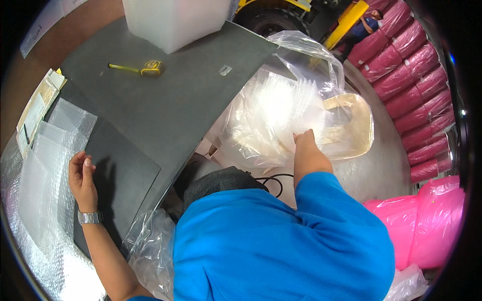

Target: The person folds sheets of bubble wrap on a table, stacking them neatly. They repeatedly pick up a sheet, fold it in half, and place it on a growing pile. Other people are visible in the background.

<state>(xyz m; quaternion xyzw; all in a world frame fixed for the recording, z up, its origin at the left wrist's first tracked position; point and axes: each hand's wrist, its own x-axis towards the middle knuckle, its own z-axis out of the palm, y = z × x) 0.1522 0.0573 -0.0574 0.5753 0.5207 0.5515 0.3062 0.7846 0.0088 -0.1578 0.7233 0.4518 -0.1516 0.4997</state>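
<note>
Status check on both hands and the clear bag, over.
Left hand half-curled near bubble-wrap sheets, nothing visibly held. Right hand at the clear bag, grip unclear. Yellow tape measure away from both hands.

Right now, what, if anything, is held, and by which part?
The left hand holds nothing visible; whether the right hand grips the clear, crinkled plastic sheeting cannot be told.

And there's room left of centre over the dark table [145,113], but a tape measure [151,68] and pale block [173,22] obstruct higher up, a clear plastic bag [281,110] bulging right!
</note>
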